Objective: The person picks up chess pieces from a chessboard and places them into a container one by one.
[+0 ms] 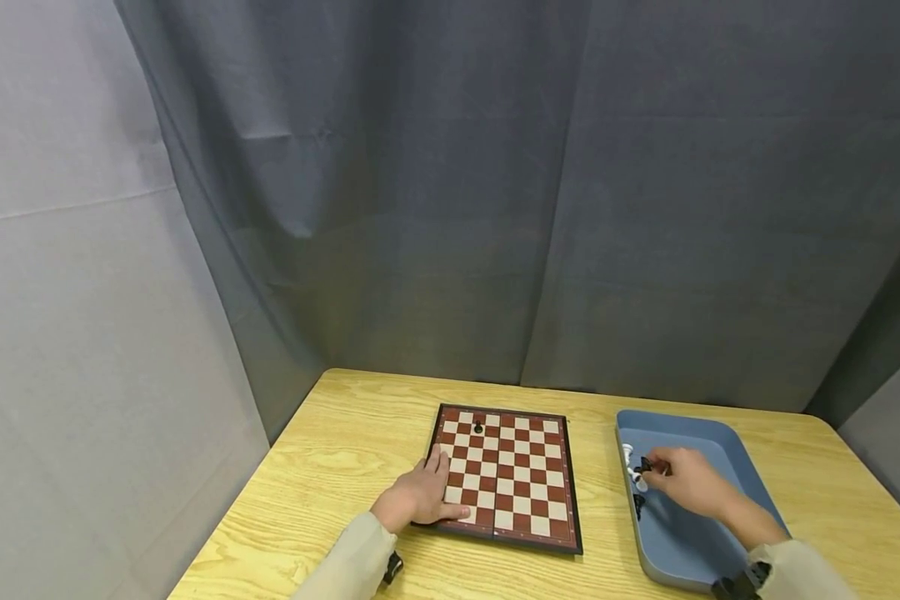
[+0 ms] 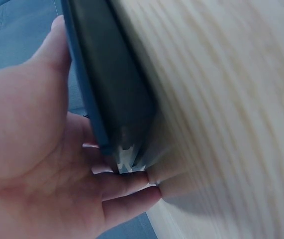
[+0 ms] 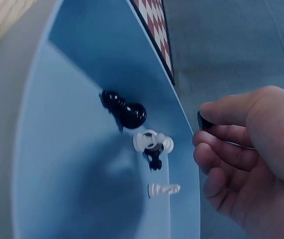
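Observation:
My left hand (image 1: 417, 493) rests on the near left corner of the red-and-white chessboard (image 1: 521, 475), thumb and fingers spread over its edge. In the left wrist view, fingers (image 2: 127, 206) of that hand reach down past the board's dark side (image 2: 114, 64) to the tabletop. One black pawn (image 1: 478, 427) stands upright near the far left of the board. Above the left side of the blue tray (image 1: 701, 423), my right hand (image 1: 686, 479) pinches a black chess piece (image 3: 205, 121) between thumb and fingers. Most of that piece is hidden by the fingers.
Inside the tray lie black chess pieces (image 3: 124, 109) and white chess pieces (image 3: 164, 189), gathered along its left wall. The wooden table (image 1: 330, 467) runs back to a grey curtain (image 1: 420, 208), with a lighter curtain (image 1: 82, 333) at the left.

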A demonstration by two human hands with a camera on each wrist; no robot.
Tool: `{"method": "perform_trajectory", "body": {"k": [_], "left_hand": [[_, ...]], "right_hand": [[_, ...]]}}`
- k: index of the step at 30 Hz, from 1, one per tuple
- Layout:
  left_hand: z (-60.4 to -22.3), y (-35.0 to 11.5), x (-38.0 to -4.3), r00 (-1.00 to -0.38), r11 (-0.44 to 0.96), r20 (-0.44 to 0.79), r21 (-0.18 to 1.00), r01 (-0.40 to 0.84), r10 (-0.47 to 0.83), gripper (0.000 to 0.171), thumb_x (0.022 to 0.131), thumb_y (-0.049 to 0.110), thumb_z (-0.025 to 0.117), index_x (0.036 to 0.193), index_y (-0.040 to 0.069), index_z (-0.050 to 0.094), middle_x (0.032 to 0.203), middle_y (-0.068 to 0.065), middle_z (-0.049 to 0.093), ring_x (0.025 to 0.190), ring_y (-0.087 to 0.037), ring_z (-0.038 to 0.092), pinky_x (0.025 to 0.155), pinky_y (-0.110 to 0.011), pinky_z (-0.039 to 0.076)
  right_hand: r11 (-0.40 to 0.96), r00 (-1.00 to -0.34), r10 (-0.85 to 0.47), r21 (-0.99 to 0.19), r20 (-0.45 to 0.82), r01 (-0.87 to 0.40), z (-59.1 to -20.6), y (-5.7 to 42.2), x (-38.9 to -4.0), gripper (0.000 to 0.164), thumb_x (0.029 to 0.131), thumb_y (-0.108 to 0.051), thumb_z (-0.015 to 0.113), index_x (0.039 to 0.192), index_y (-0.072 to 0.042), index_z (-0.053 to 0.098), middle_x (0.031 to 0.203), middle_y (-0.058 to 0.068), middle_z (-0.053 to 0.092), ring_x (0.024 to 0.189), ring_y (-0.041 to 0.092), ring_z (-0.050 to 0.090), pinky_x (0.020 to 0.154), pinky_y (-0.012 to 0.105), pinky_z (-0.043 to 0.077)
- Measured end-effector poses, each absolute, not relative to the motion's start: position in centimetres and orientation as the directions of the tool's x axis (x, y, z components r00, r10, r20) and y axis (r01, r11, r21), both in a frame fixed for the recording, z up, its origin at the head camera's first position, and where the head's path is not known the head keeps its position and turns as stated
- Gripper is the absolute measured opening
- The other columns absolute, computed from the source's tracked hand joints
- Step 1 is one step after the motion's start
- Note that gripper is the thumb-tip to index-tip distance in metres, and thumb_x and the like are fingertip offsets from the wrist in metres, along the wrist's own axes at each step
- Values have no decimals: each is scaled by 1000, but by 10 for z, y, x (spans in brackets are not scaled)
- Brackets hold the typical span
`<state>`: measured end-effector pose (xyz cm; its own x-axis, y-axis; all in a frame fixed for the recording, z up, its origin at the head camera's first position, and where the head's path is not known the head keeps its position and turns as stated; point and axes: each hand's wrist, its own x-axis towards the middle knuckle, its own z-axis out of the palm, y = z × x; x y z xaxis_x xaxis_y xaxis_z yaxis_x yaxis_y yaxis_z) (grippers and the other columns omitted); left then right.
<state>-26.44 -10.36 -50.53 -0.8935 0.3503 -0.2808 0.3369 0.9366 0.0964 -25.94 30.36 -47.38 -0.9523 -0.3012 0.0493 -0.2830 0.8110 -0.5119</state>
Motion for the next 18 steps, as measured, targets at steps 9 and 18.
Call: {"method": "perform_trajectory", "body": {"k": [9, 18], "left_hand": [[-509, -104, -266, -892, 934, -278, 94, 344, 356, 102, 81, 74, 44, 150, 3, 21, 156, -16, 13, 134, -36, 33, 92, -42, 46], [-506, -105, -264, -895, 937, -278, 100, 334, 348, 102, 81, 73, 45, 151, 3, 20, 156, -16, 11, 134, -36, 33, 93, -41, 45]], "right_hand": [[843, -951, -304, -448, 60, -298, -480, 320, -259, 7, 84, -10, 70, 88, -5, 67, 76, -4, 61, 69, 12, 56, 57, 31, 46], [841, -954, -294, -460, 58, -287, -479, 329, -257, 7, 84, -7, 68, 90, -3, 68, 78, -3, 62, 70, 12, 57, 56, 29, 46]]}}
